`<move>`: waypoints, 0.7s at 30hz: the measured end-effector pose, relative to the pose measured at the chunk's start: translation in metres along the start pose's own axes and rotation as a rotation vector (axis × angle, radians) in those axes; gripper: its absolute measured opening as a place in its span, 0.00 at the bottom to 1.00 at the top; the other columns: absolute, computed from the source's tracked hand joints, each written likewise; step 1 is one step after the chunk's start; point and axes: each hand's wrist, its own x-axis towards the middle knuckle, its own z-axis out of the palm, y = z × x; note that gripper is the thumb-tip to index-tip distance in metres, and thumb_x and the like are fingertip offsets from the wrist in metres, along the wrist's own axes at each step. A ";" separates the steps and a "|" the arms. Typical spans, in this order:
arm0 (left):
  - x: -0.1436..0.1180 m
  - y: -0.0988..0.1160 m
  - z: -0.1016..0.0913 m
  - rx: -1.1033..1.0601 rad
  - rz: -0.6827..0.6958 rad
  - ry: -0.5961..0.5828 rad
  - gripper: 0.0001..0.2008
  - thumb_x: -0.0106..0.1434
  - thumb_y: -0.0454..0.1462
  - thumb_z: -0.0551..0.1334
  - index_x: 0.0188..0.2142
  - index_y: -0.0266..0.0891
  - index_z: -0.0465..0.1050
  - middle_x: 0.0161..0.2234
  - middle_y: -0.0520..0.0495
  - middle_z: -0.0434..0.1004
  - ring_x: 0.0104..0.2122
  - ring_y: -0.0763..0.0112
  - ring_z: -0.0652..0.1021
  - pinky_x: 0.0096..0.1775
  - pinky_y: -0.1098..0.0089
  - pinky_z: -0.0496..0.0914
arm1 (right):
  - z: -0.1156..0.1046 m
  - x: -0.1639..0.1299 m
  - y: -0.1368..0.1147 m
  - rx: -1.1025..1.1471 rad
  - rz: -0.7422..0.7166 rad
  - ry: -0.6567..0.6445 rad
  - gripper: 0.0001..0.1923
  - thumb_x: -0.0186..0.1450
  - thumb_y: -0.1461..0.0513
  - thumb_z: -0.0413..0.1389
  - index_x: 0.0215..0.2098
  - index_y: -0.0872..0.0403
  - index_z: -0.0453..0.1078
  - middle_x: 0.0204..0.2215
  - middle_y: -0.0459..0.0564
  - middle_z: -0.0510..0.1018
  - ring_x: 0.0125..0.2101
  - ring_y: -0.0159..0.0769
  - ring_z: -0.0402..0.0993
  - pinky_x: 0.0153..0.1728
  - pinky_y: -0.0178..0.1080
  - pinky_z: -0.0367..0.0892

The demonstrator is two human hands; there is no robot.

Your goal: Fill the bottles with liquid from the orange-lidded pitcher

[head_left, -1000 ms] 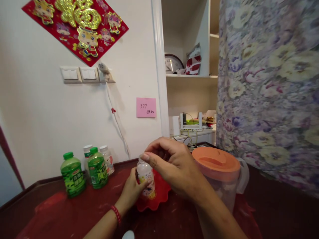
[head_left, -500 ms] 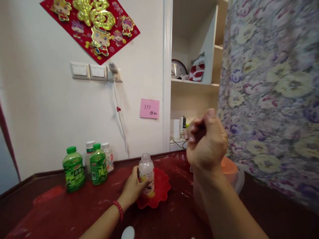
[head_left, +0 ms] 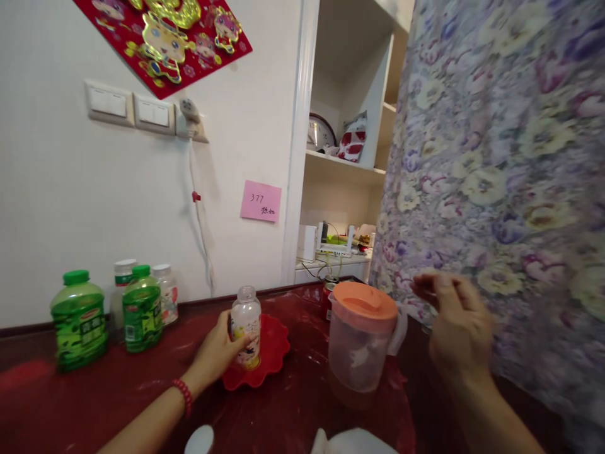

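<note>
Bottle point(head_left: 246, 321) stands uncapped in left hand point(head_left: 218, 350) grip; right hand point(head_left: 457, 328) well apart.

Five bottles point(head_left: 246, 325), one pitcher point(head_left: 362, 337).

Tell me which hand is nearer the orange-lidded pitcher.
Right. The right hand hovers just right of the pitcher, near its handle; the left hand grips the small uncapped bottle farther left.

A pink sticky note point(head_left: 260, 201) on the white wall reads "377" in handwriting, with two Chinese characters beneath it too small to make out; the printed labels on the green bottles point(head_left: 79, 318) and the small clear bottle point(head_left: 246, 326) are too blurred to read
</note>
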 end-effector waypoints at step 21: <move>0.001 -0.002 0.000 0.019 0.015 0.022 0.30 0.54 0.51 0.65 0.51 0.39 0.62 0.49 0.36 0.78 0.50 0.48 0.79 0.47 0.57 0.72 | -0.023 -0.054 0.123 0.477 0.822 -0.039 0.23 0.47 0.49 0.72 0.36 0.51 0.76 0.29 0.43 0.80 0.27 0.34 0.74 0.21 0.31 0.65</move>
